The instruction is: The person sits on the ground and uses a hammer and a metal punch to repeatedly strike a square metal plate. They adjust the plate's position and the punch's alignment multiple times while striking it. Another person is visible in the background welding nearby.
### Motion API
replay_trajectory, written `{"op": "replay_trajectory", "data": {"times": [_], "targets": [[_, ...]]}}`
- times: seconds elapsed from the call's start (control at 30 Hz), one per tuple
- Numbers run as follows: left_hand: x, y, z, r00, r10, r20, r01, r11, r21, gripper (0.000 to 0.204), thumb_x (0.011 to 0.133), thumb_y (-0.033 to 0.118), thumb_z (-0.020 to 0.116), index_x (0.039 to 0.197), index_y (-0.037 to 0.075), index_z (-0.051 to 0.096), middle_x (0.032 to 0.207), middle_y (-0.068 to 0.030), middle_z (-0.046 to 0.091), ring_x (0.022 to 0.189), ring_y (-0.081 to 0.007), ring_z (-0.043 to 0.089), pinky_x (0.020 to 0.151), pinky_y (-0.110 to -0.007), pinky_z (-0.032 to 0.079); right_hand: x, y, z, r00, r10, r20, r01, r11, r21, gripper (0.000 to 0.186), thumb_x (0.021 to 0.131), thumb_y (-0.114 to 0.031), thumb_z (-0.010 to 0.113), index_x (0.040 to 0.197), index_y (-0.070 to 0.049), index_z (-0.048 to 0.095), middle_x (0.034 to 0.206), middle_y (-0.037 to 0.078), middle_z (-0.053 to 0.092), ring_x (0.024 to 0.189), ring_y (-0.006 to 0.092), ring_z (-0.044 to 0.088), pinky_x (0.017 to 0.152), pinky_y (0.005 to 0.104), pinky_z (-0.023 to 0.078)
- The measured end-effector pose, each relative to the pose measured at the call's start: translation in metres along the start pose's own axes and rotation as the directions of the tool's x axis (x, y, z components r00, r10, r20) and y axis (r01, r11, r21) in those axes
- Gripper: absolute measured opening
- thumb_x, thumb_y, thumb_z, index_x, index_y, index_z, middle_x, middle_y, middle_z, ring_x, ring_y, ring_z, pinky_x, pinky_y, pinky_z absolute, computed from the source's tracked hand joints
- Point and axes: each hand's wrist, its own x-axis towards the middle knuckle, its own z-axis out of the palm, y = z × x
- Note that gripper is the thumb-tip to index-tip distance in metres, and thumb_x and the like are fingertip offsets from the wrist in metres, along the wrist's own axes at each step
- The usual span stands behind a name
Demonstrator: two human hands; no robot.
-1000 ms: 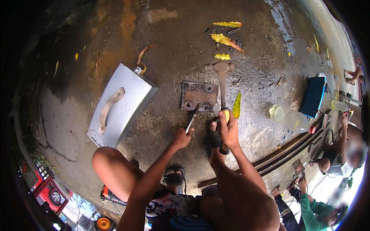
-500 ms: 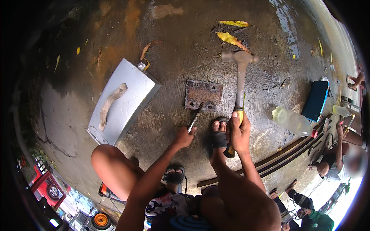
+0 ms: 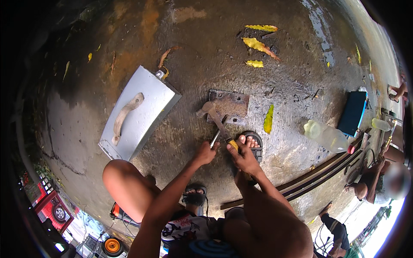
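My left hand [image 3: 205, 152] is closed round a slim steel tool [image 3: 214, 139], whose dark tip reaches a rusty rectangular plate with bolt holes [image 3: 233, 103] on wet concrete. My right hand [image 3: 244, 157] grips the yellow-and-black handle of a hammer [image 3: 208, 109]. Its head hangs over the plate’s left side, close to the steel tool; whether they touch I cannot tell. My right sandalled foot [image 3: 254, 149] is just below the plate, partly behind my right hand and the hammer.
Left lies a silver metal box [image 3: 148, 103] with a curved handle; right, a plastic bottle [image 3: 325, 135], a blue case [image 3: 350, 112] and long dark metal bars [image 3: 301, 185]. People [image 3: 376, 185] work at the right edge. Yellow leaves [image 3: 259, 46] lie around.
The hammer has swung down and leftward from beside the plate to over the steel tool, my right hand moving left with it. My left hand has stayed nearly still.
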Motion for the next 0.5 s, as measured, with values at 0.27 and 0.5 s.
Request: {"op": "replay_trajectory", "data": {"times": [0.27, 0.5], "targets": [[-0.006, 0.017, -0.085, 0.987, -0.032, 0.158, 0.011, 0.991, 0.131, 0.054, 0.103, 0.053, 0.061, 0.087, 0.002, 0.062, 0.061, -0.0057, 0.048, 0.061, -0.0191, 0.048, 0.062, -0.044, 0.044, -0.034, -0.017, -0.056, 0.978, 0.095, -0.188, -0.053, 0.974, 0.218, 0.039, 0.107, -0.039, 0.06, 0.113, -0.001, 0.062, 0.065, -0.001, 0.055, 0.049, 0.0052, 0.049, 0.045, 0.025, 0.038], [0.025, 0.055, -0.073, 0.988, 0.069, 0.141, -0.091, 0.983, 0.158, 0.055, 0.101, 0.055, 0.061, 0.092, 0.002, 0.067, 0.064, -0.0095, 0.056, 0.061, -0.0243, 0.056, 0.063, -0.047, 0.046, -0.044, -0.007, -0.054, 0.954, 0.101, -0.281, 0.015, 0.925, 0.38, 0.033, 0.109, -0.036, 0.057, 0.105, -0.003, 0.057, 0.064, -0.003, 0.052, 0.045, 0.0054, 0.045, 0.04, 0.0253, 0.037]]}}
